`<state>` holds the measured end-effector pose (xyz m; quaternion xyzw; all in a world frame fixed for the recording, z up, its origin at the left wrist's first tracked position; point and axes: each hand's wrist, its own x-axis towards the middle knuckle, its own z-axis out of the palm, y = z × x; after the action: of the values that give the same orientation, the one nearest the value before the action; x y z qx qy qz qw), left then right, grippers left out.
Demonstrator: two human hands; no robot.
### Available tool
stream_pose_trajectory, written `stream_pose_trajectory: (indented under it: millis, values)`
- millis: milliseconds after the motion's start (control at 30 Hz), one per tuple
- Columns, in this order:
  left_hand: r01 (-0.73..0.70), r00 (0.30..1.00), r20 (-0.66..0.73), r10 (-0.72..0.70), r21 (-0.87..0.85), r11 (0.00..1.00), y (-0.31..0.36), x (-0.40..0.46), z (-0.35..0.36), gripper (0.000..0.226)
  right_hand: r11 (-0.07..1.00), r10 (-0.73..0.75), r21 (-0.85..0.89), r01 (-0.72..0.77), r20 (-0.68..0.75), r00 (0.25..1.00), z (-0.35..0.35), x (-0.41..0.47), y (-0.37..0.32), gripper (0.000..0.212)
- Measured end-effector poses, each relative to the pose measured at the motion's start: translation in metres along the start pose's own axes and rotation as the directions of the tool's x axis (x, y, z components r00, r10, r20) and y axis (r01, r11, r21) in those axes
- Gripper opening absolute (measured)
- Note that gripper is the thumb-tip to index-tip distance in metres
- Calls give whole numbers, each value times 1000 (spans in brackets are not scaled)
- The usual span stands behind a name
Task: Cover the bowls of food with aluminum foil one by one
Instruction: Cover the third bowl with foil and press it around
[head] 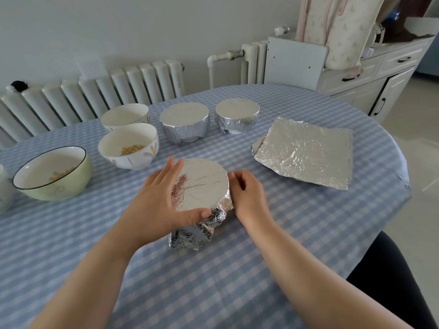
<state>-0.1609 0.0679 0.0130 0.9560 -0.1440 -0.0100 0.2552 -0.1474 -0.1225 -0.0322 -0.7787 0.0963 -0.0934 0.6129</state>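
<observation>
Blue-and-white checked cloth [237,281] is covering the table, which is running out of view at the near and left edges. On it, near the middle, a foil-covered bowl [204,184] is sitting under both hands; the bowl itself is hidden by its foil, and a loose crumpled flap is hanging down its near side onto the cloth. The left hand [161,200] is lying flat and spread on the foil's left part, fingers reaching over the top, thumb pressing the near rim. The right hand [248,195] is curling loosely against the right rim, fingertips pinching foil there (how tightly is unclear). To the right, a stack of foil sheets [306,153] is lying flat. At left, a green bowl [54,174] and a white bowl [129,146] are standing uncovered with yellowish food, hard to identify. Farther back, another white bowl [124,116] is standing beside two wrapped bowls [185,122] [236,116]. Beyond them, a radiator [95,93] is lining the wall.
</observation>
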Motion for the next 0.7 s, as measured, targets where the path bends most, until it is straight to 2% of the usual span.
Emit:
stream_pose_trajectory:
  millis: [333, 500, 700]
  values:
    - [2, 1000, 1, -2, -6, 1000, 1, 0, 0, 135, 991, -40, -123, 43, 32, 999, 4, 6, 0, 13]
    - [3, 1000, -3, -3, -4, 1000, 0, 0, 1, 134, 960, -85, -266, 85, 11, 996, 5, 10, 4, 13]
    - [8, 1000, -2, -8, -7, 1000, 1, 0, 0, 134, 990, -63, -130, 60, -18, 998, 2, 4, -1, 10]
